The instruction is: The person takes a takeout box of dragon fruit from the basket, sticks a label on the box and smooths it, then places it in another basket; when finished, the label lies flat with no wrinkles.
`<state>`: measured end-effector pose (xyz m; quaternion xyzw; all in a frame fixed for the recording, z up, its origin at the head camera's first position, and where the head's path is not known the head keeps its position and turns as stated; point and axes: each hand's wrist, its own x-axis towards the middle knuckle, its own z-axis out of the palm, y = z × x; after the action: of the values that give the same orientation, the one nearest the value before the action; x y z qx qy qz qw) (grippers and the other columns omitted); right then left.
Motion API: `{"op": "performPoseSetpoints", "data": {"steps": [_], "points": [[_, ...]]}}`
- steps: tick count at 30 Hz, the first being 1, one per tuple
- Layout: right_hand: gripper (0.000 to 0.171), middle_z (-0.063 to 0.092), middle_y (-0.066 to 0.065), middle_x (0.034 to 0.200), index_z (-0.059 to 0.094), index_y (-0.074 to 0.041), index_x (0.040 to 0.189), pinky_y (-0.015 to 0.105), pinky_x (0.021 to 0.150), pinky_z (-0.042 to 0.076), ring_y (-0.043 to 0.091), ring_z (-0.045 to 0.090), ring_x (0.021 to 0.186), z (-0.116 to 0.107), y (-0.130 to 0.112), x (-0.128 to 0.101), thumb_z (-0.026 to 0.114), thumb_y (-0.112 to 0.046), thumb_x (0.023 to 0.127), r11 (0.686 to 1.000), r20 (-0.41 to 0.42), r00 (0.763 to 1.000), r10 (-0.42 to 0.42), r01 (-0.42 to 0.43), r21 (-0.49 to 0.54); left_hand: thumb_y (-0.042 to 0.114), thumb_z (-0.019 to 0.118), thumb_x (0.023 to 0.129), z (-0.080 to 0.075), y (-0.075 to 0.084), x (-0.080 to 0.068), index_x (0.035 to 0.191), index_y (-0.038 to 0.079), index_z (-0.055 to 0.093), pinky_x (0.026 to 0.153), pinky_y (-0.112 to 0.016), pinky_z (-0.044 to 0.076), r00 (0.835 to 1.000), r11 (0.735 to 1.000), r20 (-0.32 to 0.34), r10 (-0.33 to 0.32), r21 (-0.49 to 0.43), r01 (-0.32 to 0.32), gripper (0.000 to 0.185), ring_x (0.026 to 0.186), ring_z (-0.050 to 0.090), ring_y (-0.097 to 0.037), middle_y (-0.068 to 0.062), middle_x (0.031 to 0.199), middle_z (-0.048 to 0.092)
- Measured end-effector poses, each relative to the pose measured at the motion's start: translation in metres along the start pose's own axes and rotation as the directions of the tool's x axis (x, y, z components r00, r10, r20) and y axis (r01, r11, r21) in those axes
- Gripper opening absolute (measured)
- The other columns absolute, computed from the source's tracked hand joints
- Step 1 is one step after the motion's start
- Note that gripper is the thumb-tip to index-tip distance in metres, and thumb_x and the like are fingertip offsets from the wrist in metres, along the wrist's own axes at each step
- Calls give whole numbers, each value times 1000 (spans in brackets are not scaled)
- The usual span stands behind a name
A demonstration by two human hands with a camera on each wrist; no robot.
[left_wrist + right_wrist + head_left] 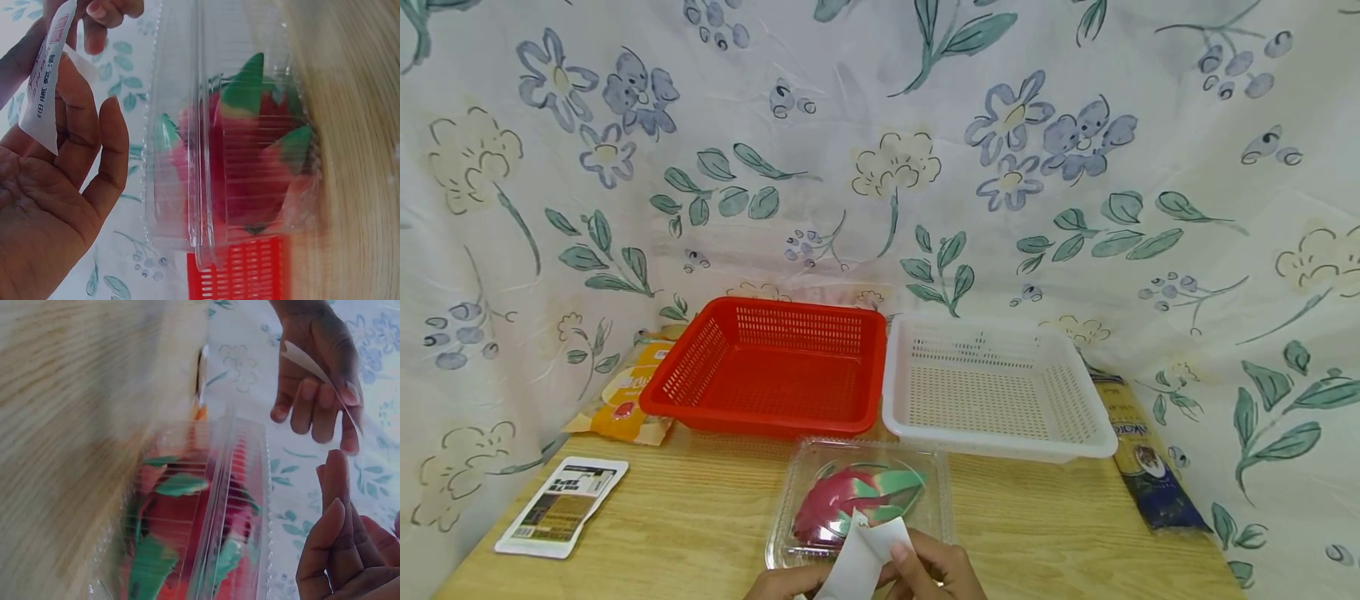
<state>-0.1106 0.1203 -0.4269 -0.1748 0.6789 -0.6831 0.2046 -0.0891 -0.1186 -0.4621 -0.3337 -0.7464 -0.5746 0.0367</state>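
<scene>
A folded piece of white paper (850, 567) is held between both hands above the table's near edge. My left hand (786, 581) pinches one side of it; the left wrist view shows dark and red printed characters on the paper (47, 81). On the other flap lies the thumb of my right hand (936, 571), with fingers behind it. Just beyond the hands sits a clear plastic clamshell box (938, 479), its lid shut. Inside is a pink dragon fruit (831, 504) with green tips. The paper and hands cover part of the box's near side.
A red basket (767, 425) and a white basket (1000, 446) stand side by side at the back. Left are an orange packet (625, 408) and a white pouch (561, 508). A dark blue packet (1157, 475) lies right. A floral curtain (850, 225) hangs behind.
</scene>
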Motion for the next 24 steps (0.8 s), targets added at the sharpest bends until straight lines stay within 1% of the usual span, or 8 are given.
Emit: {"op": "performPoseSetpoints", "data": {"steps": [8,11,12,13,15,18,19,24], "points": [[37,76,15,94,60,7,127,33,67,61,15,73,68,-8,-6,4,41,-18,108,997,-55,996,-64,61,-55,0,53,89,-7,0,-7,104,4,69,56,-19,49,999,999,1,-44,-26,44,23,76,58,7,-1,76,72],[33,75,17,92,60,7,126,34,68,60,17,73,66,-12,-6,5,42,-12,107,979,-71,983,-170,160,-127,-4,54,88,-11,0,-10,106,2,68,58,-20,50,998,998,13,-56,-25,57,24,77,58,7,-3,77,72],[31,76,15,91,61,6,126,31,69,59,15,72,65,-14,-6,7,43,-9,106,957,-76,968,-238,220,-189,-5,53,87,-12,-1,-10,107,0,67,58,-21,50,998,998,15,-57,-21,58,24,77,58,7,-4,78,72],[29,76,13,89,62,5,125,29,68,58,12,71,63,-16,-4,9,45,-5,104,922,-78,945,-318,289,-258,-6,53,87,-13,-1,-11,108,0,67,58,-21,50,998,998,17,-63,-18,63,25,77,58,6,-3,78,72],[30,76,9,85,62,3,127,24,65,58,6,68,60,-19,-1,15,50,3,99,808,-72,868,-492,424,-408,-7,53,87,-16,-2,-13,110,-1,66,60,-21,50,998,998,19,-68,-15,68,27,79,59,6,-1,82,73],[37,73,-4,74,65,-5,128,11,54,47,-6,59,56,-25,4,25,62,4,92,598,-68,738,-671,485,-639,-7,53,87,-19,-5,-16,115,0,65,62,-21,50,997,997,13,-79,4,79,31,81,61,4,3,88,73],[39,72,-3,74,65,-6,128,9,50,45,-7,58,55,-27,5,28,65,3,90,544,-59,705,-706,488,-682,-6,54,87,-21,-7,-17,115,0,65,63,-21,50,996,997,12,-83,6,83,31,82,61,4,4,90,73],[42,73,-3,82,63,-11,133,4,47,36,-6,56,57,-34,9,39,70,-19,92,337,13,657,-754,405,-850,-6,59,83,-28,-13,-21,118,-1,65,65,-21,51,996,996,-20,-86,35,87,36,86,63,2,9,97,72]]}}
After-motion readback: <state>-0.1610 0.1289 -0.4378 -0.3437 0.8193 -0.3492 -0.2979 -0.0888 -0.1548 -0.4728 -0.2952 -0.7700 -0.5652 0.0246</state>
